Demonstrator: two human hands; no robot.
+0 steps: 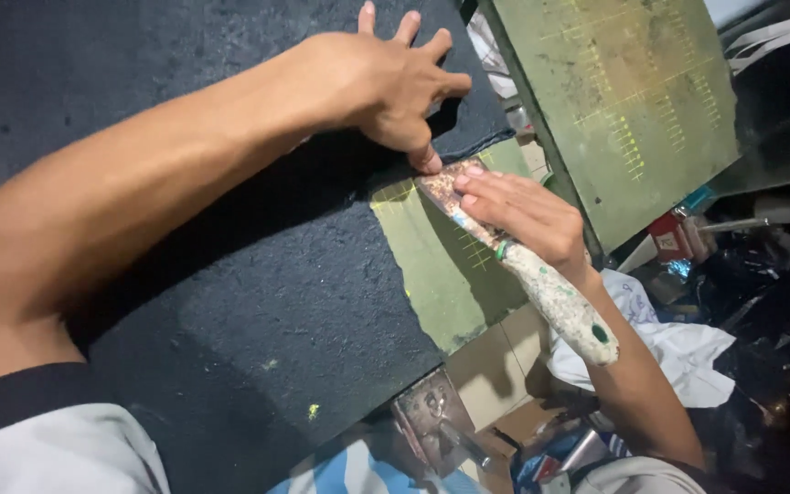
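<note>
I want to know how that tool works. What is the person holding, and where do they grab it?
The right hand holds a scraper where blade meets handle, fingers on the blade. The left hand holds nothing; it presses on the dark mat.

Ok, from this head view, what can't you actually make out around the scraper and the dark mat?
- Scraper blade tip: covered by the right hand fingers and left hand thumb.
- What the blade touches: hidden at the dark mat edge.
- Green board surface: mostly under the mat.
- Grid marks on the second green board: too small.
- Clutter at lower right: dark, blurred, cut by the frame edge.
</note>
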